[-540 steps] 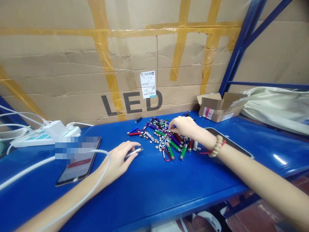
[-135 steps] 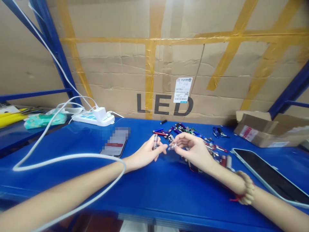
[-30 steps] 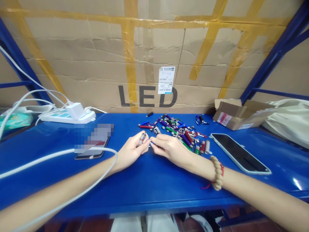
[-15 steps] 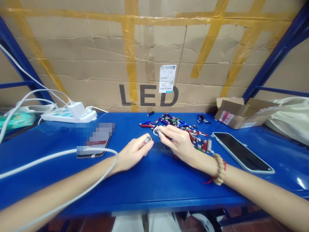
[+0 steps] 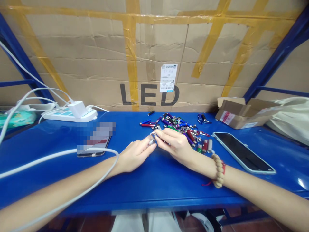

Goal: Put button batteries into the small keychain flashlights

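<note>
My left hand rests on the blue shelf and pinches a small silver keychain flashlight at its fingertips. My right hand, with a bead bracelet on its wrist, meets it there. Its fingers are closed on the flashlight's end, where a small metal ring shows. Just behind the hands lies a pile of coloured keychain flashlights and loose small parts.
A phone with a white cable lies to the left, a tablet to the right. A white power strip sits at the back left, a small open carton at the back right. A large "LED" cardboard box forms the back wall.
Half a second ago my hands were slightly apart, the right holding a ring by the pile. Now both fingertips are back together on the silver flashlight.
</note>
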Tool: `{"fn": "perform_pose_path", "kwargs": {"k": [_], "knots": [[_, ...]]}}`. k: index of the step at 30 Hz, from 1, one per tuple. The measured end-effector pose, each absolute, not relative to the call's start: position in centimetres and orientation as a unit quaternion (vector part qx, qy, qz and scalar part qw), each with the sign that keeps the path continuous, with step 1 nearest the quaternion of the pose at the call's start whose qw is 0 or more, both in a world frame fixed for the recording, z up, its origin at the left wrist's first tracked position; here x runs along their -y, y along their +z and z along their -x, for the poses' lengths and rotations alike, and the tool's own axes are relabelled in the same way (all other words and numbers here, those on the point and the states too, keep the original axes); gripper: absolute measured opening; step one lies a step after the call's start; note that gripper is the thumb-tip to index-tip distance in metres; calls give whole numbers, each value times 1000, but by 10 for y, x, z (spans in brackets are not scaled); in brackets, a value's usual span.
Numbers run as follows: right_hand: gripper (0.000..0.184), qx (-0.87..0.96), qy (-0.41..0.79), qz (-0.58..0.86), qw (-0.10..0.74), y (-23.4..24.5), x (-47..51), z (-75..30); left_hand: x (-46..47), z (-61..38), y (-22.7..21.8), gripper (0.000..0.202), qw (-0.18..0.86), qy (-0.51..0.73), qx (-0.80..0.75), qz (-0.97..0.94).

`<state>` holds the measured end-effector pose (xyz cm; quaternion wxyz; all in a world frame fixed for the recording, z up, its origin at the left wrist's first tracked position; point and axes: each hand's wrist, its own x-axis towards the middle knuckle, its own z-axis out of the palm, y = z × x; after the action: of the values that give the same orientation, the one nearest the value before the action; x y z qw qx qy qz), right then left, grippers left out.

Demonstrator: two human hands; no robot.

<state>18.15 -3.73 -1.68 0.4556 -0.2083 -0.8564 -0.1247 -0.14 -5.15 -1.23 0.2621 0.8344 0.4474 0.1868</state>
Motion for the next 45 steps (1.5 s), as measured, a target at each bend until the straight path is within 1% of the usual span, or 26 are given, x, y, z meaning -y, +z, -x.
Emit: {"fn": "perform_pose_path", "kwargs": {"k": [6, 10, 15, 21, 28, 32, 35, 40, 45], "knots": [[18, 857, -126, 217, 449, -18, 37, -180, 49, 1, -14, 31, 285, 220, -431, -827], [20, 851, -141, 224, 454, -16, 36, -182, 49, 0, -14, 22, 343, 253, -400, -811], [22, 850, -150, 230, 450, -17, 33, -184, 49, 0, -14, 21, 377, 264, -377, -804], [22, 854, -123, 240, 445, -19, 30, -185, 50, 0, -13, 23, 425, 289, -349, -784], [24, 864, -87, 263, 421, -17, 30, -188, 49, -3, -12, 22, 469, 348, -372, -722], [26, 874, -62, 258, 407, -13, 29, -191, 46, -2, -9, 22, 465, 379, -397, -695], [23, 860, -31, 266, 434, -9, 27, -192, 44, 0, -9, 23, 436, 386, -408, -703], [15, 816, 4, 309, 488, 2, 26, -194, 41, 1, -10, 27, 422, 317, -427, -734], [21, 719, 52, 382, 578, 23, 11, -221, 38, 0, -10, 31, 430, 359, -452, -694]]}}
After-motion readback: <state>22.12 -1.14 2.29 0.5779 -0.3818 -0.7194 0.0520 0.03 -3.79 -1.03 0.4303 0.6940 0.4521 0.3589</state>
